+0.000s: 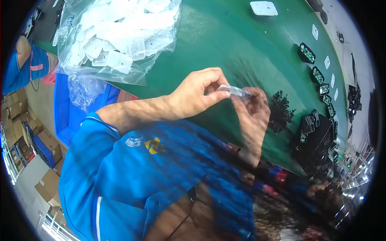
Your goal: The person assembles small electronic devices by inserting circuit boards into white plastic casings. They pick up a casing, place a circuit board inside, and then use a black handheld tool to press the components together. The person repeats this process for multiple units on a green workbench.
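Observation:
Above the green table, a small whitish plastic plate (230, 89), partly see-through, is held between my two hands. Thumb and fingers of my left hand (196, 91) pinch its left end. My right hand (255, 109) has its fingers curled round the other end, which is blurred and partly hidden. Just right of that hand lies a heap of tiny black parts (282, 108). A clear plastic bag (161, 48) full of white plates (116, 60) rests at the upper left.
Several black housings with green circuit boards (307, 53) line the table's right side, beside white plates (327, 62). A black box (315, 144) stands at the lower right. One white plate (263, 8) lies at the far edge. Left of the table is a blue bin (64, 108).

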Demonstrator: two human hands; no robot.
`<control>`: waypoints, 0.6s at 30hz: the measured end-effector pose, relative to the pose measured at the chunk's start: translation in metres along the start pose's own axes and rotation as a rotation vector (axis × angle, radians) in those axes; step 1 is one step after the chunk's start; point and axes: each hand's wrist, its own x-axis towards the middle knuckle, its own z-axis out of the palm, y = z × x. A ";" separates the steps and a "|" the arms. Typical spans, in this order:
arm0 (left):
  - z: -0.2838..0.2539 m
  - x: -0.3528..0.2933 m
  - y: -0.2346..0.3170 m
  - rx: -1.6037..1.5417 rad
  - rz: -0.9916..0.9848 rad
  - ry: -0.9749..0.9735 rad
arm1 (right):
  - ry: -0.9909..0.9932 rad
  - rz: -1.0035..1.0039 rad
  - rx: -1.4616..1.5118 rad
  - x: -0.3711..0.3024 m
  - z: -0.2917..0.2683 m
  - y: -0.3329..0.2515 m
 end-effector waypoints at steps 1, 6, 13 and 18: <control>0.000 -0.001 0.001 0.012 -0.027 -0.006 | -0.057 0.007 -0.014 0.002 -0.003 -0.002; 0.001 0.000 -0.002 -0.059 -0.092 -0.025 | -0.172 0.062 0.202 0.009 -0.009 0.008; -0.007 0.011 0.009 -0.320 -0.242 -0.016 | -0.101 0.142 0.430 0.009 -0.006 0.018; -0.011 0.020 0.002 -0.230 -0.208 0.013 | -0.132 0.155 0.439 0.008 -0.006 0.023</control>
